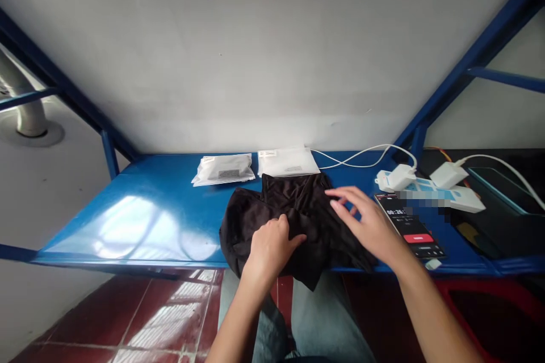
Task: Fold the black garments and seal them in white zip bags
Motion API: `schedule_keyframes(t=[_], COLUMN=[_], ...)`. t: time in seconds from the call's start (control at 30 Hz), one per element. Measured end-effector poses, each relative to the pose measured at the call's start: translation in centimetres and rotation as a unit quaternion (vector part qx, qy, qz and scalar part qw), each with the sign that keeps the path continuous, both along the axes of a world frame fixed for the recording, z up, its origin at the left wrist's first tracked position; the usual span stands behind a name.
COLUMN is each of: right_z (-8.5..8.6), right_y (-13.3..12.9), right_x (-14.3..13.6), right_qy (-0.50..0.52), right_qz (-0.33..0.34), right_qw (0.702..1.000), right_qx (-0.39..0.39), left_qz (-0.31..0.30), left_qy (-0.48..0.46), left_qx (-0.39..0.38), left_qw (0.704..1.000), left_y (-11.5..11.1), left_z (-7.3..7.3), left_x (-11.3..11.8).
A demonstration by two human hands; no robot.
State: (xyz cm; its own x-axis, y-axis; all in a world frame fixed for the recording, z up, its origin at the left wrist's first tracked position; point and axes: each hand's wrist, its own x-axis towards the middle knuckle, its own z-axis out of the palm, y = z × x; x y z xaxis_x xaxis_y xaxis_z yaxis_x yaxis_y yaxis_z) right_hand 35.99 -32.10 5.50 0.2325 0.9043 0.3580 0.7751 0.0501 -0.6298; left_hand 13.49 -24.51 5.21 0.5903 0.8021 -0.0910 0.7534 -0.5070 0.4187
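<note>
A black garment point(315, 227) with thin straps at its far end lies bunched on the blue table, its near part hanging over the front edge. My left hand point(272, 241) rests on the middle of it, fingers curled into the cloth and thumb sticking out to the right; the fingertips are hidden. Over the garment's right side, my right hand point(361, 218) is open, its fingers apart with nothing between them. Beyond the garment lie two frosted zip bags: a fuller bag point(223, 169) on the left and a flat bag point(287, 162) beside it.
To the right, a phone point(411, 227) showing a timer lies near a white power strip point(434, 190) with plugged-in chargers and a white cable point(353, 159). Another phone point(504, 190) is farther right. Blue metal bars point(472, 68) frame the table point(170, 210) against the wall.
</note>
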Motion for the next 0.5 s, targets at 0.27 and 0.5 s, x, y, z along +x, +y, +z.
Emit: schedule_keyframes(t=[0.27, 0.5], right_z=[-2.1, -7.4], right_y=[-5.7, -5.3], right_x=[0.5, 3.0], right_qy=[0.127, 0.152], right_qz=[-0.087, -0.145], right_qw=[0.988, 0.978], right_qx=[0.028, -0.006], left_qz=[0.016, 0.068], left_qy=[-0.313, -0.105], left_qx=[-0.089, 0.158], left_qw=[0.945, 0.980], left_y=[2.5, -2.5], left_z=[-0.1, -2.7], left_x=[5.9, 8.9])
